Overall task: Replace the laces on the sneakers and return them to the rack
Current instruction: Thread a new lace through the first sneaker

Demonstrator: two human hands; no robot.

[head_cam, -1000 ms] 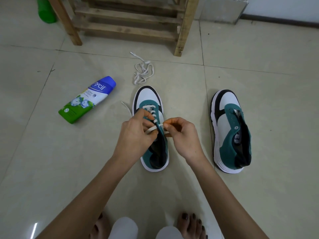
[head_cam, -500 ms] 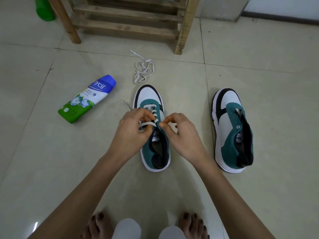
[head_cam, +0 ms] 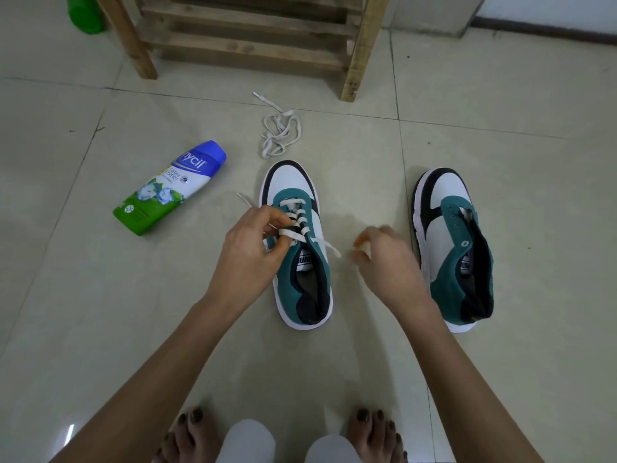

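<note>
Two teal, white and black sneakers stand on the tiled floor. The left sneaker (head_cam: 289, 182) has a white lace (head_cam: 293, 232) threaded through several eyelets. My left hand (head_cam: 250, 248) pinches that lace at the shoe's left side, and one lace end sticks out beyond my fingers. The other lace end trails off the shoe's right side towards my right hand (head_cam: 384, 262), which is blurred, with curled fingers, between the two shoes. Whether it holds the lace end is unclear. The right sneaker (head_cam: 447, 195) has no lace. A loose white lace (head_cam: 280, 132) lies bunched ahead of the left sneaker.
The wooden shoe rack (head_cam: 360, 45) stands at the far side. A blue and green powder bottle (head_cam: 170, 188) lies on its side to the left. A green container (head_cam: 83, 15) sits at the top left corner. My bare feet are at the bottom edge.
My right hand has pulled away from the left sneaker to the right, drawing a lace end out sideways. My left hand has stayed on the laces.
</note>
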